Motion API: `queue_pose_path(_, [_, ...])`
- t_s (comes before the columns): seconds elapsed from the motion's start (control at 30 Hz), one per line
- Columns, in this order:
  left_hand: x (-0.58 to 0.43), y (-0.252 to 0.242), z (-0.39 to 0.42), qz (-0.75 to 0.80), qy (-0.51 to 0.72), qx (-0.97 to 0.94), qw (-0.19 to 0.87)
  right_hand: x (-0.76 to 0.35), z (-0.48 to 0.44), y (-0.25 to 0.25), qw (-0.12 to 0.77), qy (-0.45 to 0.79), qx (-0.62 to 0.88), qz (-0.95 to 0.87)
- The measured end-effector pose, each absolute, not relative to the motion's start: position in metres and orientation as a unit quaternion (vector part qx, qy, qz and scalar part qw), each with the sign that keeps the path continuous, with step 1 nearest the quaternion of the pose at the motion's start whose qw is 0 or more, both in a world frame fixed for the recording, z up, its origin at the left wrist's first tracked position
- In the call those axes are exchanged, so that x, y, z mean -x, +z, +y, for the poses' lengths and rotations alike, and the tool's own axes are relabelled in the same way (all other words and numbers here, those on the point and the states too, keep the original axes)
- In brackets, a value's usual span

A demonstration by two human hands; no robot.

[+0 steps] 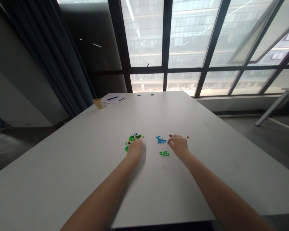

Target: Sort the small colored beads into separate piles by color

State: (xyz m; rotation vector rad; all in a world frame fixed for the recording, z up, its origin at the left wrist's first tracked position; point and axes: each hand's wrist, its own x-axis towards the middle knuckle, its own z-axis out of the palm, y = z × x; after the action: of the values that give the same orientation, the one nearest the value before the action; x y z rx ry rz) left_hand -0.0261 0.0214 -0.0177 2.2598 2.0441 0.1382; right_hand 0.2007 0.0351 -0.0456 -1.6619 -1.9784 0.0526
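Note:
My left hand (135, 149) rests on the near edge of a mixed pile of small plastic bricks (134, 138) in green, yellow, black and blue. Its fingertips are hidden among or behind the pile. My right hand (179, 145) sits just right of a small group of blue bricks (161, 139), its fingertips beside a few dark brown bricks (170, 135). Whether those fingers hold a piece is too small to tell. Below the blue group lie green bricks (164, 153), and a few whitish pieces (164, 166) lie nearer me. One tiny red piece (187, 137) lies beyond my right hand.
All of this lies on a large white table (86, 154). At its far left corner stand a tan paper cup (98, 103) and papers (113, 99) with a blue pen. Tall windows lie beyond, a dark curtain (62, 64) hangs left, and a white table leg (274, 106) stands right.

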Motion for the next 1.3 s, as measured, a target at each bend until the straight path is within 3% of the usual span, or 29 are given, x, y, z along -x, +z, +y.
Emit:
queue_pose_path(0.13, [0.026, -0.018, 0.021, 0.653, 0.067, -0.754, 0.029, -0.193, 0.036, -0.046, 0.253, 0.021, 0.637, -0.728])
queue_pose_path(0.37, [0.02, -0.016, 0.022, 0.613, 0.147, -0.774, 0.06, -0.193, 0.035, -0.046, 0.289, -0.006, 0.618, -0.731])
queue_pose_path(0.63, [0.007, -0.014, 0.017, 0.466, 0.351, -0.76, 0.286, -0.187, 0.022, -0.027, 0.39, 0.03, 0.477, -0.787])
queue_pose_path(0.9, [-0.002, -0.02, 0.016, 0.412, 0.375, -0.682, 0.473, -0.173, 0.009, -0.023, 0.421, 0.056, 0.384, -0.819])
queue_pose_path(1.3, [-0.001, -0.015, 0.014, 0.407, 0.376, -0.698, 0.453, -0.175, 0.007, -0.021, 0.448, 0.07, 0.377, -0.807])
